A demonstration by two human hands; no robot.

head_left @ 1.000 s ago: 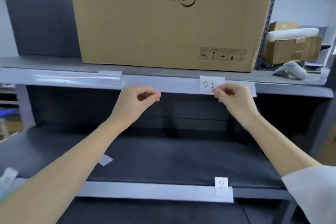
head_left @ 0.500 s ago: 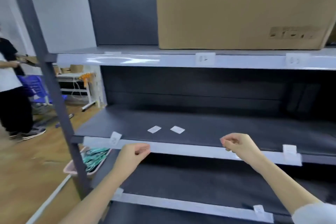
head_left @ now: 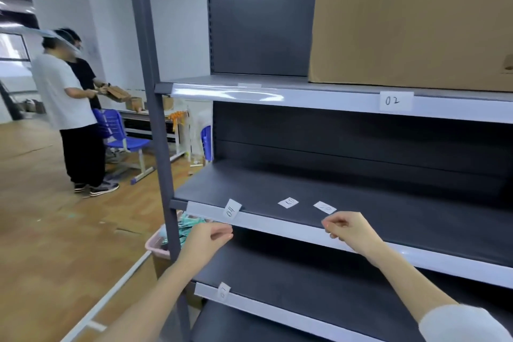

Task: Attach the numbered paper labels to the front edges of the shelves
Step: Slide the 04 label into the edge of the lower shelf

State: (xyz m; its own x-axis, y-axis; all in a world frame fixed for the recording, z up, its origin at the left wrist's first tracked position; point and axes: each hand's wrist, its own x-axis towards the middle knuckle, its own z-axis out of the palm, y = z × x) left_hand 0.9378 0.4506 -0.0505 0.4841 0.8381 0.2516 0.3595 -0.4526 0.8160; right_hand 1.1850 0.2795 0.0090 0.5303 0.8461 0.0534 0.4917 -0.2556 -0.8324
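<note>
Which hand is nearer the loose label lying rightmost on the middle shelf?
Right. The right hand sits just below the loose label, at the shelf's front edge. The left hand is far off to its left, under the 04 label.

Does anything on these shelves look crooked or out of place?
Yes. The 04 label sits tilted on the middle shelf edge, unlike the straight 02 label. Two loose labels lie on the shelf, unattached.
</note>
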